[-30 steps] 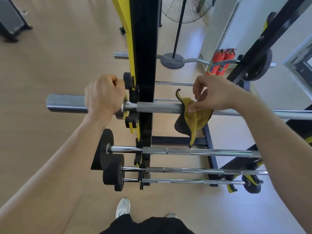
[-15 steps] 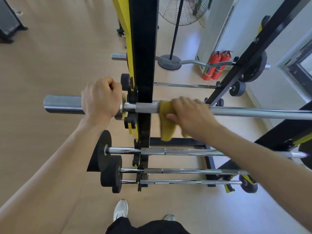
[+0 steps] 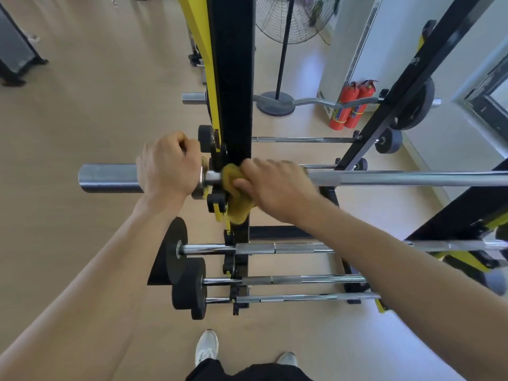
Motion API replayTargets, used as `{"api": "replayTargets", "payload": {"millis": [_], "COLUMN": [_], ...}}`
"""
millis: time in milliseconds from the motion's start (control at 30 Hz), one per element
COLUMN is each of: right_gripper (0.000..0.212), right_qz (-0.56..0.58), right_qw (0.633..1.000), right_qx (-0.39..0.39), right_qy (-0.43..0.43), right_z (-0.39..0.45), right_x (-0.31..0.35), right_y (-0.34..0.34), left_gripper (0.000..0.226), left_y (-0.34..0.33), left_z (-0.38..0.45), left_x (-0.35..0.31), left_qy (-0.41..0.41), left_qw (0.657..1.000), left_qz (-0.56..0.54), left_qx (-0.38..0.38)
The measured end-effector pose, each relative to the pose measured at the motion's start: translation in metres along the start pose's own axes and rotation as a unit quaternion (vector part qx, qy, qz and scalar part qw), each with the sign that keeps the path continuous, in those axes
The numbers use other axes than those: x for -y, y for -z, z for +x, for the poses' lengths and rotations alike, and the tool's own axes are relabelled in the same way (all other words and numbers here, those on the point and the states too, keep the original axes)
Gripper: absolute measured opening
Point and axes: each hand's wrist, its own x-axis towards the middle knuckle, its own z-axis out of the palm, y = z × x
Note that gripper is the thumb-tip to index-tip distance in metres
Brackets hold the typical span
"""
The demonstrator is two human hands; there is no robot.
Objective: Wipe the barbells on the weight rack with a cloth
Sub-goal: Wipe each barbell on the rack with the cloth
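Barbell wiping at frame centre
Left hand (image 3: 167,167) is gripping the barbell (image 3: 398,179) sleeve, fingers clamped; right hand (image 3: 275,188) is clamping the yellow cloth (image 3: 233,193) around the shaft beside the rack upright (image 3: 233,78).

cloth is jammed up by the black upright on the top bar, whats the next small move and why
Probably slide the right hand with the yellow cloth back rightward along the top barbell. The cloth sits against the collar by the black upright, the left hand grips the sleeve, and the long shaft to the right lies bare.
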Motion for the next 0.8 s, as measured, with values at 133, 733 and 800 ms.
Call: {"api": "replayTargets", "payload": {"millis": [133,733,800], "right_gripper": [0.043,0.045,0.050], "right_qz": [-0.046,-0.042,-0.045], "right_qw": [0.996,0.998,0.991], "right_qx": [0.026,-0.018,0.024], "right_qy": [-0.078,-0.050,-0.122], "right_z": [-0.060,-0.051,-0.067], "right_x": [-0.075,-0.066,-0.087], "right_y": [0.024,0.008,0.021], "left_gripper": [0.039,0.039,0.037], "left_y": [-0.004,-0.007,-0.009], "left_z": [-0.001,-0.001,-0.004], "left_x": [-0.001,0.007,0.003], "left_qy": [0.003,-0.016,-0.016], "left_qw": [1.000,1.000,1.000], "left_qz": [0.000,-0.003,0.006], "left_qx": [-0.014,-0.013,-0.020]}}
